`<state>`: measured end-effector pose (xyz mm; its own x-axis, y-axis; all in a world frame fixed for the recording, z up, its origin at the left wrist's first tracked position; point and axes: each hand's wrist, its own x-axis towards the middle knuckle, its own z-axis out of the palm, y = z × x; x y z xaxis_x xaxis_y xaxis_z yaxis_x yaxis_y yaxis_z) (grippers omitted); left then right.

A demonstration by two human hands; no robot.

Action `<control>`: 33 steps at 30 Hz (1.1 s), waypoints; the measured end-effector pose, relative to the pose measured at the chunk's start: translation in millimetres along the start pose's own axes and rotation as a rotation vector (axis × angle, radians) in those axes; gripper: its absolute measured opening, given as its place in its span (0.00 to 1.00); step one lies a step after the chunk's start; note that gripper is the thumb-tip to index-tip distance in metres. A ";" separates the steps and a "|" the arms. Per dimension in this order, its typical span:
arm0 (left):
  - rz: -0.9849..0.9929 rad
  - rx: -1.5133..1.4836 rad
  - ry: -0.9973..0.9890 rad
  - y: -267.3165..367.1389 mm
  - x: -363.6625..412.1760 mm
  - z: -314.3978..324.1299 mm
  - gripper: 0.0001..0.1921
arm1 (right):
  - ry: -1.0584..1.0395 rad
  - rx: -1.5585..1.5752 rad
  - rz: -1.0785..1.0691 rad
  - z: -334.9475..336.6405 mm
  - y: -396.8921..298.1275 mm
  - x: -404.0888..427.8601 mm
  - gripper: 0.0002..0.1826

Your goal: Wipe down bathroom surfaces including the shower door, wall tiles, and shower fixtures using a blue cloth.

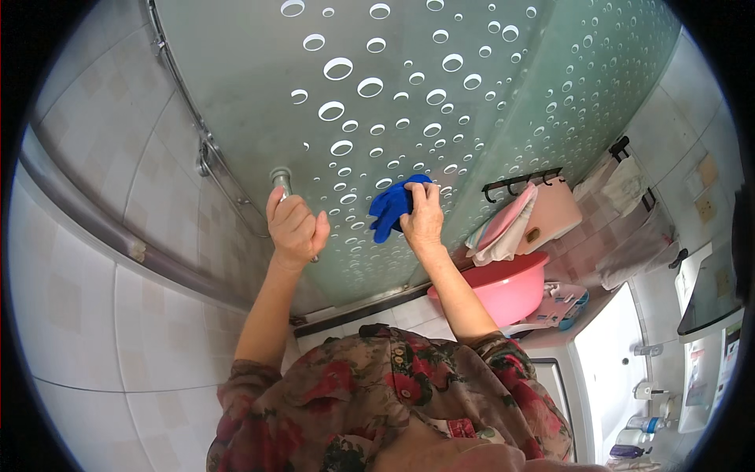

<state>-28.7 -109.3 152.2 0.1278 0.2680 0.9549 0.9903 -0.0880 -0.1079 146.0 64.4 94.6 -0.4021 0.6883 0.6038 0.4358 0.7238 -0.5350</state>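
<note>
A frosted glass shower door (248, 76) with white ring patterns stands before me. My left hand (296, 227) is closed around its metal handle (282, 177), whose upper mount shows above the fist and lower end below it. To the right, my right hand (423, 215) presses a blue cloth (389, 209) against the glass. The cloth is bunched under the fingers, and its loose folds hang out to the left of them.
At the right, towels (504, 230) hang from a black hook rack (522, 182) on the glass, above a pink basin (507, 289). A white washbasin (607, 348) with bottles beside it is at lower right. Tiled wall (165, 318) lies left, with a metal shower rail (189, 97).
</note>
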 end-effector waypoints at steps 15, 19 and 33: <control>0.015 0.043 -0.010 0.2 1.7 1.8 0.14 | 0.166 -0.062 0.280 15.0 83.5 -3.1 0.23; -0.003 0.032 -0.009 1.4 2.4 2.0 0.13 | 0.033 0.029 0.240 44.6 56.2 -37.2 0.23; 0.000 0.015 -0.028 2.3 2.0 1.7 0.11 | 0.039 0.035 0.316 46.8 59.9 -42.2 0.21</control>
<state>-26.1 -107.3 153.3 0.1287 0.2947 0.9469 0.9910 -0.0736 -0.1118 151.4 80.9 9.4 -0.2199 0.8773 0.4266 0.5058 0.4765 -0.7192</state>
